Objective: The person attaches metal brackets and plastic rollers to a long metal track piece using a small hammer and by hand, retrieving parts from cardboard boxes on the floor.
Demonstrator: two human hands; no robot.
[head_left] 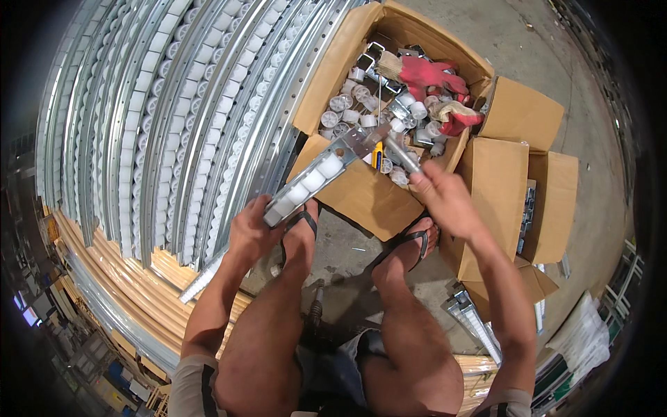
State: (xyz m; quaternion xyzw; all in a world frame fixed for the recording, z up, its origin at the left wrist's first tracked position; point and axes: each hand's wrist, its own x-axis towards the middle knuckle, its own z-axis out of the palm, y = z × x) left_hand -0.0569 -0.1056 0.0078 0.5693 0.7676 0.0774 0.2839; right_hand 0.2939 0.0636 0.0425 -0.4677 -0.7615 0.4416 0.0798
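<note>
So the roller track [314, 179] sits out in front, slanting from near left up to the far right, its far end over the flap of the big cardboard box [375, 191]. Left hand [251, 228] has its fingers curled round the rail; right hand [441, 198] is closed on a hammer-like tool [403, 154]. I'd guess the metal's stiff, fairly light, maybe slick, with plastic wheels that'd chip or spin. Grab the side walls, not the rollers, and mind the edges.

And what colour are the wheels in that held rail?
The wheels are white, clearest in head view.
</note>
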